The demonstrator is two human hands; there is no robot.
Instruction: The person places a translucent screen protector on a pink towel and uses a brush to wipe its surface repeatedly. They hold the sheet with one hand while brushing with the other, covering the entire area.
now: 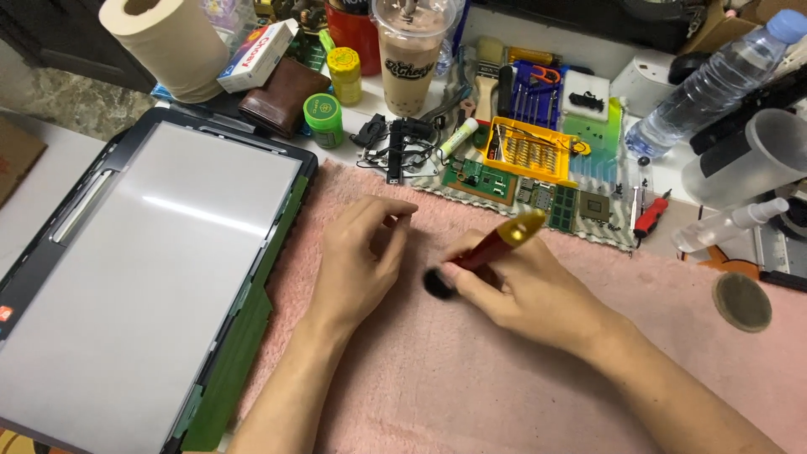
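My right hand (521, 290) grips a red brush with a gold end (503, 240), its black bristle tip (437, 283) pressed down on the pink towel (471, 378). My left hand (360, 252) rests on the towel just left of the bristles, fingers curled together near a small dark part that I cannot make out. Left of both hands lies a large flat screen panel (143, 269) in a black frame, face up, with a green circuit strip along its right edge.
Behind the towel stand a yellow screwdriver-bit case (528, 150), green circuit boards (481, 178), two small green jars (323, 119), a brown wallet (282, 96), a plastic cup of milk tea (412, 59), a paper roll (165, 44) and a water bottle (714, 84). A round brown disc (741, 301) lies at right.
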